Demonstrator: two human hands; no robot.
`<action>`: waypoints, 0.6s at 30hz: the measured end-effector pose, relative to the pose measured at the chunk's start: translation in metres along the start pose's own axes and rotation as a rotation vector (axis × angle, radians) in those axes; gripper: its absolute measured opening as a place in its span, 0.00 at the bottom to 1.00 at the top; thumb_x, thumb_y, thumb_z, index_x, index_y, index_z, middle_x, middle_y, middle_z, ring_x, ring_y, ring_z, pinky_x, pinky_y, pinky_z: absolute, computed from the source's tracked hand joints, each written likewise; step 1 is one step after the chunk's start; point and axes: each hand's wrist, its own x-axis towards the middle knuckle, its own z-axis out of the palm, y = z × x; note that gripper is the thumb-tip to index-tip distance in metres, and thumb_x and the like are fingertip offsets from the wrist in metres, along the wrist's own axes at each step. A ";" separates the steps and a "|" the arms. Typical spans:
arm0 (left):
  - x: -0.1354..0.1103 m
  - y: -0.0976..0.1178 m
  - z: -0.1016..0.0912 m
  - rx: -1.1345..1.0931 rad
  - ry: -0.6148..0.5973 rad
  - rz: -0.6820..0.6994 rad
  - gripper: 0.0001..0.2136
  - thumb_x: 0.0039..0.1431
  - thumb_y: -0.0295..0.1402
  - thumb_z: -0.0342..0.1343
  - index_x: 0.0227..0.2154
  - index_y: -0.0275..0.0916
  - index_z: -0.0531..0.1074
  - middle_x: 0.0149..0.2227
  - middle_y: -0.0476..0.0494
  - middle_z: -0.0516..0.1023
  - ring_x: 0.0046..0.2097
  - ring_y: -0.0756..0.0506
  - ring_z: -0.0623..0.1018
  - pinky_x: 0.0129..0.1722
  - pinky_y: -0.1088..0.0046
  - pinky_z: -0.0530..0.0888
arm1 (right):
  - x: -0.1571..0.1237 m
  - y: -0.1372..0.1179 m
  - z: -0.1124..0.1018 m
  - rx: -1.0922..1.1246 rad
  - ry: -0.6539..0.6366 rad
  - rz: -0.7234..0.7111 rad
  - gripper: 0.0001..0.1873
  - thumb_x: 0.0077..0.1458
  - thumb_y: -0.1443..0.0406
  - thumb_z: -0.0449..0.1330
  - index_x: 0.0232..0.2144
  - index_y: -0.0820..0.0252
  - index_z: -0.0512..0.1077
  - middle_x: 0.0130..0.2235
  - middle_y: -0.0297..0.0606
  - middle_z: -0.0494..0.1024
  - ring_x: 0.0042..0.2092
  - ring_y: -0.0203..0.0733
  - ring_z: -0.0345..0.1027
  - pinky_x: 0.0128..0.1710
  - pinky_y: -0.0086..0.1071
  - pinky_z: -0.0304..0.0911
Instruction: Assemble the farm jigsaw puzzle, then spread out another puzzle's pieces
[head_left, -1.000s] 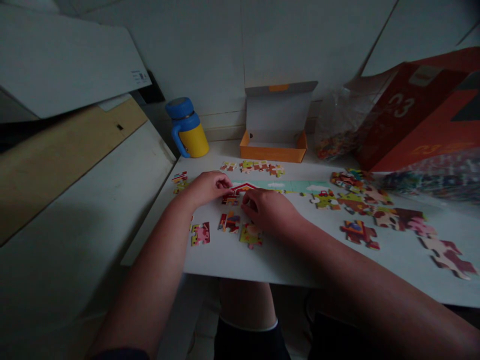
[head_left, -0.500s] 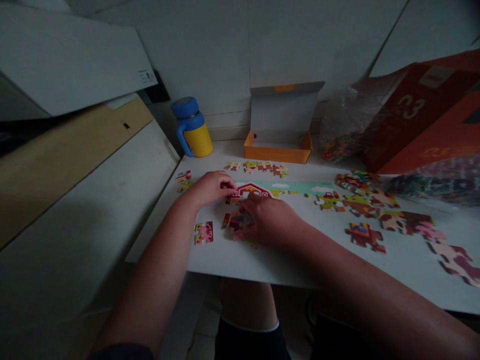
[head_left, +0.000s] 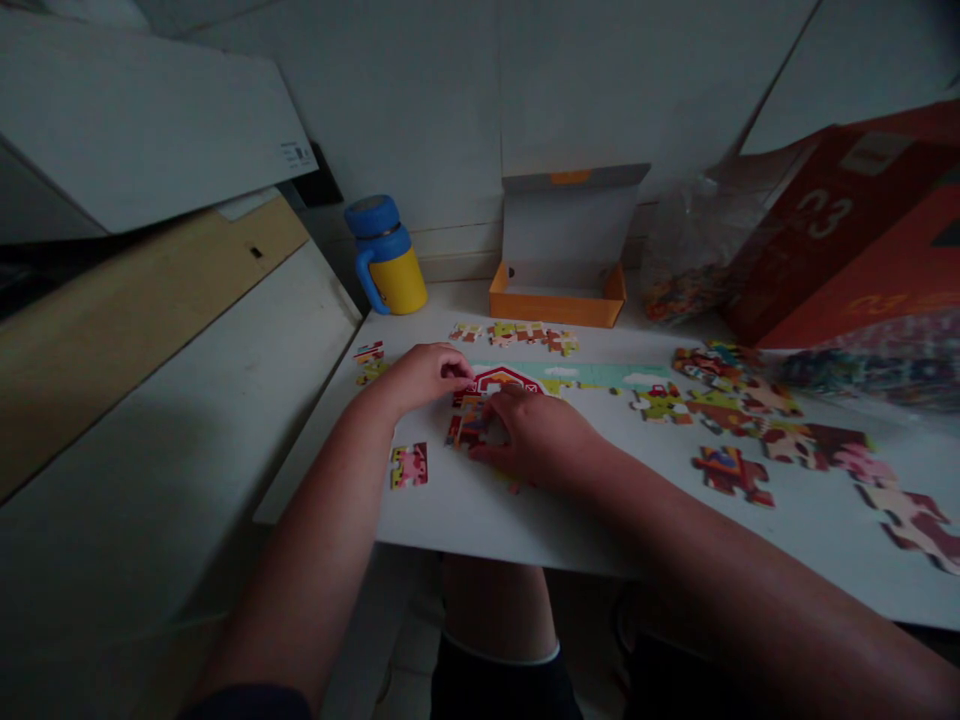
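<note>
My right hand [head_left: 536,430] has its thumb and fingers around a dark red and orange puzzle piece [head_left: 469,425], partly covered by the hand. This piece sits right under the red barn part of a joined puzzle strip [head_left: 592,376]; whether they interlock I cannot tell. At the strip's left end rests my left hand [head_left: 431,375], its fingers curled together; what they pinch, if anything, is hidden. A puzzle piece with a pink animal [head_left: 409,466] lies below my left hand. Something pinkish peeks out beneath my right palm.
Loose puzzle pieces [head_left: 731,470] spread over the right side of the white table [head_left: 585,535], several more [head_left: 525,334] along the back. Behind stand a blue-yellow mug [head_left: 397,265], an open orange box [head_left: 559,305], a plastic bag of pieces [head_left: 682,285] and a large red box [head_left: 855,220].
My right hand has pushed the dark red piece slightly up, closer against the barn part of the strip. My left hand has stayed in place.
</note>
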 end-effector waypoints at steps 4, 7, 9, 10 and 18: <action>0.000 0.001 -0.001 0.006 -0.009 0.014 0.04 0.63 0.31 0.65 0.37 0.41 0.85 0.38 0.46 0.84 0.41 0.44 0.82 0.42 0.70 0.74 | 0.002 -0.002 0.002 -0.033 0.040 -0.015 0.26 0.61 0.51 0.66 0.54 0.62 0.78 0.53 0.51 0.80 0.44 0.49 0.73 0.34 0.38 0.54; -0.001 0.004 -0.002 -0.016 -0.024 -0.010 0.04 0.62 0.31 0.66 0.38 0.40 0.85 0.38 0.45 0.83 0.40 0.45 0.81 0.40 0.71 0.74 | 0.002 -0.003 0.001 -0.036 0.043 -0.022 0.25 0.63 0.51 0.65 0.55 0.61 0.78 0.54 0.51 0.80 0.44 0.49 0.73 0.35 0.38 0.54; -0.002 0.008 -0.005 -0.024 -0.053 -0.030 0.06 0.61 0.33 0.67 0.39 0.39 0.84 0.38 0.44 0.82 0.38 0.45 0.80 0.37 0.71 0.74 | 0.002 -0.004 0.000 -0.044 0.039 -0.028 0.26 0.63 0.51 0.65 0.57 0.60 0.77 0.55 0.51 0.79 0.44 0.49 0.73 0.34 0.37 0.53; -0.003 0.010 -0.006 -0.023 -0.069 -0.033 0.07 0.61 0.34 0.67 0.39 0.39 0.84 0.38 0.44 0.82 0.37 0.46 0.79 0.36 0.71 0.73 | 0.002 -0.004 0.000 -0.052 0.037 -0.029 0.27 0.63 0.52 0.65 0.59 0.60 0.77 0.55 0.51 0.79 0.43 0.48 0.73 0.34 0.37 0.52; -0.006 0.019 -0.011 -0.001 -0.109 -0.027 0.09 0.57 0.34 0.69 0.41 0.40 0.84 0.40 0.44 0.80 0.39 0.45 0.77 0.38 0.71 0.72 | -0.001 -0.007 -0.001 -0.104 0.043 -0.016 0.28 0.64 0.51 0.63 0.60 0.58 0.76 0.52 0.49 0.80 0.40 0.46 0.71 0.31 0.36 0.46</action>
